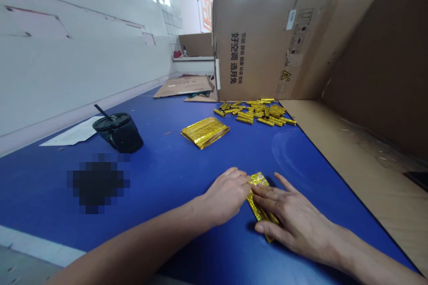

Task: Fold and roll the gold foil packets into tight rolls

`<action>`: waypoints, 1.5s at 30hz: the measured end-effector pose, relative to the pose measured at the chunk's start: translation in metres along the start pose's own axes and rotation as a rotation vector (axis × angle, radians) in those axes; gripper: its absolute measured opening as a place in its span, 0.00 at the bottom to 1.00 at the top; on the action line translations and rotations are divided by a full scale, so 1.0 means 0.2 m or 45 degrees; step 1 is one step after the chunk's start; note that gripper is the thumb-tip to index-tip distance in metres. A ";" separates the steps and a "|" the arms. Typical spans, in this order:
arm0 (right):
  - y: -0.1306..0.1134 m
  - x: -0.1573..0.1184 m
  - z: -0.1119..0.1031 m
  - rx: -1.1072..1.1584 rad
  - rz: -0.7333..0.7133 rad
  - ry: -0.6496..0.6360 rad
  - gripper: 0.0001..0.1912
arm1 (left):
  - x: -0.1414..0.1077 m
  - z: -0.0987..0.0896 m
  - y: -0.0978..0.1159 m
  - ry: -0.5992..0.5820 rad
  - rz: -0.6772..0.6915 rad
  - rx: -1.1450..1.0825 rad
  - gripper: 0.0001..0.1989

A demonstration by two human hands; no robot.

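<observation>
A shiny gold foil sheet (259,179), folded into a narrow strip, lies slantwise on the blue table (187,169) under both hands. My left hand (227,197) is closed with its curled fingers at the strip's upper left edge; its fingertips are partly hidden. Across the strip my right hand (290,213) lies flat with thumb and fingers spread, pressing on the foil and covering much of it. Farther back rests a flat stack of gold foil sheets (205,132). Behind that, several small rolled gold foil pieces (245,118) form a loose heap.
A dark mug (125,136) with a stick in it stands at left, beside a white paper (72,134). A blurred-out dark patch lies in front. Flattened cardboard (183,87) is at the back. A large cardboard box (264,53) rises behind the heap, with more cardboard along the right edge.
</observation>
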State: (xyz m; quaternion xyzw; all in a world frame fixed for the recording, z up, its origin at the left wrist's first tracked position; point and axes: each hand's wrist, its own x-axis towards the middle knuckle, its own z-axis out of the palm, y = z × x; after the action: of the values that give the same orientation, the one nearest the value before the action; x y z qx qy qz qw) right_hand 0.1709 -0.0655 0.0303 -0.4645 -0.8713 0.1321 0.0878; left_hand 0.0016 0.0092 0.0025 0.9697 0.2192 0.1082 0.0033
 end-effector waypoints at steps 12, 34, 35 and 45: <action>0.16 0.03 0.03 -0.078 0.057 -0.114 0.34 | -0.01 0.02 0.03 0.000 0.009 0.067 0.14; 0.12 0.02 0.05 -0.198 0.046 -0.068 0.32 | 0.01 0.00 0.00 -0.049 0.001 0.054 0.13; 0.13 0.01 0.03 -0.184 0.054 -0.088 0.31 | 0.01 0.00 0.00 -0.057 0.000 0.049 0.12; 0.20 -0.02 -0.01 -0.191 0.134 -0.118 0.32 | -0.01 -0.03 -0.03 -0.151 -0.116 -0.096 0.22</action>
State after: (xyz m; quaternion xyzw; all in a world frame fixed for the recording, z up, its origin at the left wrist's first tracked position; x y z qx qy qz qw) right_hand 0.2053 -0.0463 0.0185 -0.5083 -0.8562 0.0924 0.0053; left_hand -0.0036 0.0142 0.0074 0.9626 0.2583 0.0583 0.0577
